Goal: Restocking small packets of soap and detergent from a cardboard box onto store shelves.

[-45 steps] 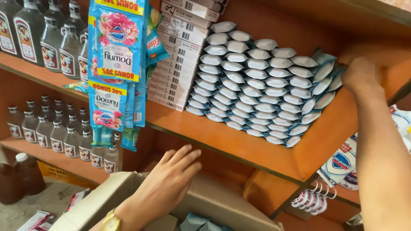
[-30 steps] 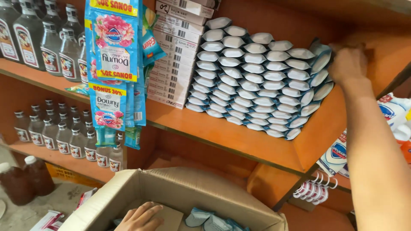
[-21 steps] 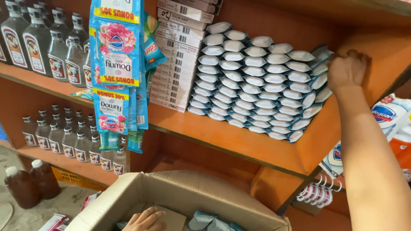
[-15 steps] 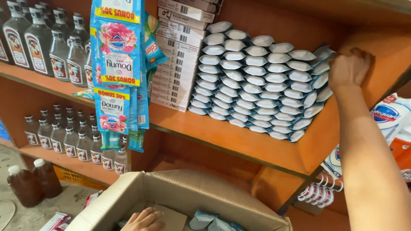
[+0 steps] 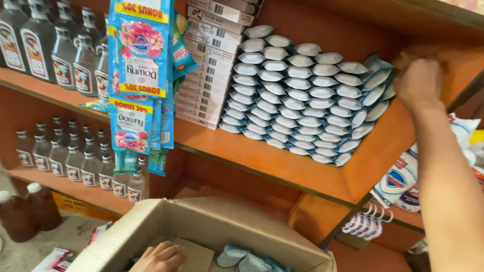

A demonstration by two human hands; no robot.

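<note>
My right hand (image 5: 419, 83) reaches up to the right end of a tall stack of small white-and-blue packets (image 5: 307, 95) on an orange wooden shelf (image 5: 282, 166); its fingers press against the top right packets, and whether it grips one is hidden. My left hand (image 5: 160, 257) is down inside an open cardboard box (image 5: 212, 226) at the bottom, resting on a cardboard flap beside more blue-white packets (image 5: 247, 259). What its fingers hold cannot be seen.
White flat cartons (image 5: 212, 65) are stacked left of the packets. Blue sachet strips (image 5: 138, 75) hang in front. Clear bottles (image 5: 45, 45) fill the upper left shelf, smaller bottles (image 5: 75, 161) the lower one. Two brown bottles (image 5: 25, 211) stand on the floor. Soap packs (image 5: 403, 176) hang right.
My left hand dropped from above the box down into it. My right hand stayed at the stack's upper right, shifting slightly along the packets.
</note>
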